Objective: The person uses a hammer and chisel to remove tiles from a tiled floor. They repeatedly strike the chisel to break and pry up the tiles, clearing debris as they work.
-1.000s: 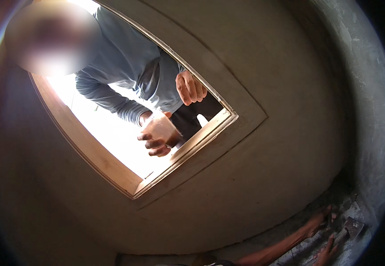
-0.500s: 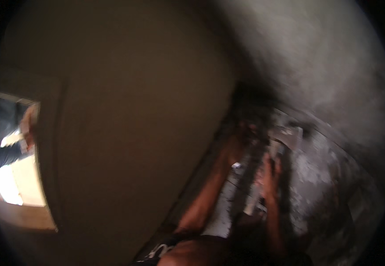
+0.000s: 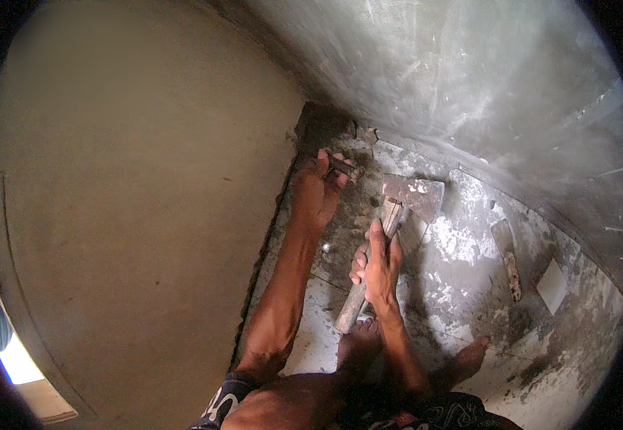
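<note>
My right hand [image 3: 381, 269] is wrapped round the wooden handle of an axe [image 3: 353, 304]. Its broad, worn axe head [image 3: 415, 195] points away from me, just above the floor. Ahead and to the left, my left hand [image 3: 320, 185] is closed on a short dark bar [image 3: 341, 168], perhaps a chisel; its far end is hard to make out. That hand is beside the foot of the brown wall, near a dark, rough patch [image 3: 323, 125] in the corner.
A plain brown wall [image 3: 154, 179] rises on my left, a grey wall [image 3: 454, 79] ahead and right. On the stained floor [image 3: 462, 287] lie a flat-bladed scraper [image 3: 509, 259] and a white tile piece [image 3: 552, 287]. My bare feet [image 3: 469, 358] stand close. Far left, an opening [image 3: 21, 358] shows part of a person.
The blurred view has steadied and swung, so the corner and hands sit further left and up in it. The axe remains in my right hand. Less of the person at the opening shows.
</note>
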Demonstrator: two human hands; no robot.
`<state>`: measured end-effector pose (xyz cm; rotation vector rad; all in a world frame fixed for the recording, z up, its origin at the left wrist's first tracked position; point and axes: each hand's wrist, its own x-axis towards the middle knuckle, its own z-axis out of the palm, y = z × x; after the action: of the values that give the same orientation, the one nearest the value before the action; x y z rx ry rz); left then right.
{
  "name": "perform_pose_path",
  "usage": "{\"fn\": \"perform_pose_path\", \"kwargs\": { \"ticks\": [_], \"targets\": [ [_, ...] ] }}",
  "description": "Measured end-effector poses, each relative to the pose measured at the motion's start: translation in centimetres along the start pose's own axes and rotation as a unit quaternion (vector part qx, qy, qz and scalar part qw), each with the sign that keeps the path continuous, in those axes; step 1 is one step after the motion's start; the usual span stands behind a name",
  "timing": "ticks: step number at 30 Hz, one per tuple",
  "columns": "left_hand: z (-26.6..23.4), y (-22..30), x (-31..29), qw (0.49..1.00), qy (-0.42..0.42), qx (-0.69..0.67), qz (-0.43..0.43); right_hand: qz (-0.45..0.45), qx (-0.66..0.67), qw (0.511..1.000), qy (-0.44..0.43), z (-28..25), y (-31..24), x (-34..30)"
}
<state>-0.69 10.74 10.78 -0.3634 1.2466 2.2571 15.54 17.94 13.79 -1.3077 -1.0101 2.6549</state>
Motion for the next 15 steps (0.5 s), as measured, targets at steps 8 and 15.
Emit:
{"fn": "perform_pose_path", "kwargs": {
  "ticks": [8, 15],
  "targets": [
    [1.0, -0.2, 1.5, 0.999, 0.015, -0.038, -0.017, -0.019, 0.000, 1.000, -0.022, 0.4, -0.5, 0.5],
    [-3.8, 2.1, 0.8, 0.986, -0.001, 0.148, 0.072, 0.012, -0.027, 0.999, -0.023, 3.7, 2.5, -0.6]
  ]
}}
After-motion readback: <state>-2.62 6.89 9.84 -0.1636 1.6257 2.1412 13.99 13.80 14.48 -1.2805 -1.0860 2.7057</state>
